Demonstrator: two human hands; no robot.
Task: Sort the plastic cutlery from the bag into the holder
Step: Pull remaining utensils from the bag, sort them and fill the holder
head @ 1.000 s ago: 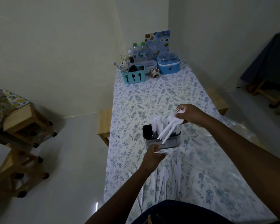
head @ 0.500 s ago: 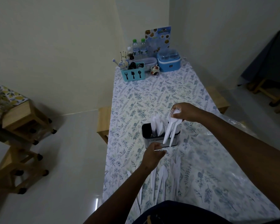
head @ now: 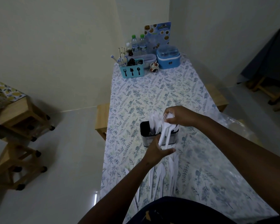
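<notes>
A dark metal holder [head: 145, 134] stands mid-table with several white plastic pieces [head: 154, 122] upright in its left part. My right hand [head: 180, 117] is above the holder, shut on a bunch of white plastic forks [head: 165, 131], tines up and handles slanting down in front of the holder. My left hand [head: 157, 152] is just in front of the holder, fingers spread, touching the handle ends. Several white knives [head: 166, 175] lie in a row on the cloth near me. A clear plastic bag [head: 238, 126] lies at the table's right edge.
At the far end stand a teal cutlery caddy [head: 132, 70], a blue container [head: 168, 59], two water bottles [head: 139, 44] and a menu card [head: 158, 32]. Wooden stools [head: 21, 113] stand on the floor to the left. A bench [head: 102, 118] juts out under the table.
My right hand has brought the bunch of forks lower and nearer the holder, handles turning more downward. My left hand has opened and reached up to the handle ends.
</notes>
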